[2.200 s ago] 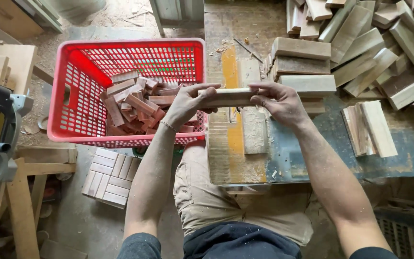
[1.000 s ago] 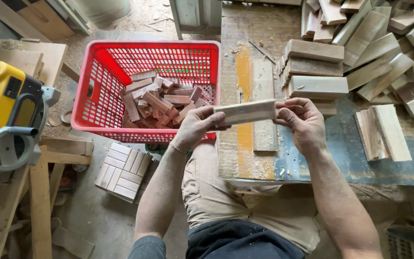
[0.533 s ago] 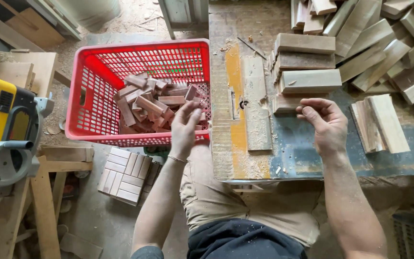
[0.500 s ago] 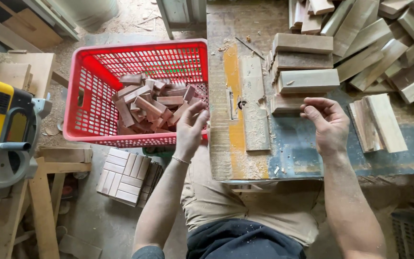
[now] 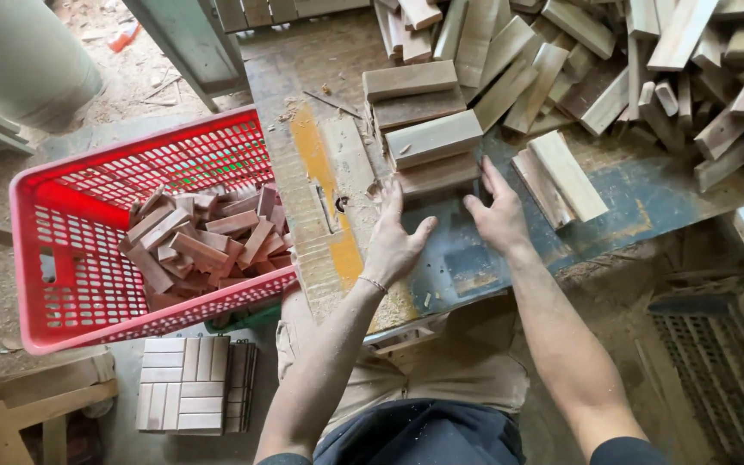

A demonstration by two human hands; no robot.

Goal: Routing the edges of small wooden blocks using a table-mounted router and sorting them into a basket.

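Note:
My left hand [image 5: 393, 241] lies open on the workbench [image 5: 320, 77], its fingers reaching up to the left end of a short wooden block [image 5: 437, 176]. At the block's right end is my right hand [image 5: 498, 211], fingers spread and touching it. This block is the lowest of a short row of similar wooden blocks [image 5: 434, 138] on the bench. Neither hand grips anything. To the left, a red plastic basket [image 5: 53, 258] holds several small reddish wood offcuts [image 5: 204, 239].
A large heap of wooden slats [image 5: 647, 60] covers the bench's far right, with two lighter slats [image 5: 561, 176] near my right hand. A wooden tile panel [image 5: 184, 394] lies on the floor below the basket. Sawdust covers the bench, and a dark grille [image 5: 716, 362] sits at lower right.
Earlier both hands held a wood piece above the bench. My left hand then reached to the basket and has come back; both hands now rest against a block in the row.

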